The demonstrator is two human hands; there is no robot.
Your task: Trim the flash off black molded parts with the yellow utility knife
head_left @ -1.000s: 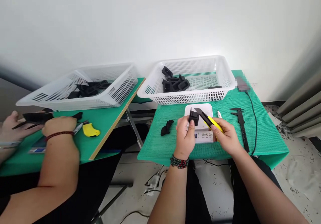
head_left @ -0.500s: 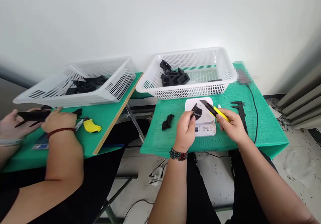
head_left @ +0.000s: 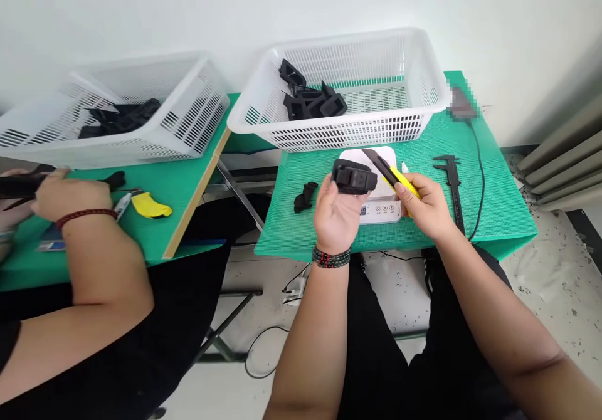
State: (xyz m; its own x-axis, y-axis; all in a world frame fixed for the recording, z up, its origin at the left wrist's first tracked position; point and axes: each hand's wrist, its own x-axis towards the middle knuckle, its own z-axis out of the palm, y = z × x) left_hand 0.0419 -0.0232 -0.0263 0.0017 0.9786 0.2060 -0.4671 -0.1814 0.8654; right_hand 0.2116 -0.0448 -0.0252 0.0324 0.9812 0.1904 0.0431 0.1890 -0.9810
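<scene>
My left hand [head_left: 336,219] holds a black moulded part [head_left: 353,177] by its edge, palm up, over the front left of a white digital scale [head_left: 382,213]. In my right hand [head_left: 423,204] is a yellow utility knife [head_left: 405,183], its dark blade pointing up and left toward the black part without touching it. A small black piece [head_left: 305,197] lies on the green cloth left of the scale. Right of my right hand lies a black caliper [head_left: 453,185]. A white-capped pen [head_left: 404,167] shows partly behind the knife.
Behind the scale stands a white basket [head_left: 348,133] with several black parts [head_left: 313,100]. A cable runs down the right side of the green table [head_left: 505,213]. At the left table, a person's hands hold a black part near another basket [head_left: 141,150] and a yellow tool [head_left: 150,205].
The view has tilted down and shifted slightly right. My left hand has turned palm up, turning the black part to show another face. The knife remains in my right hand.
</scene>
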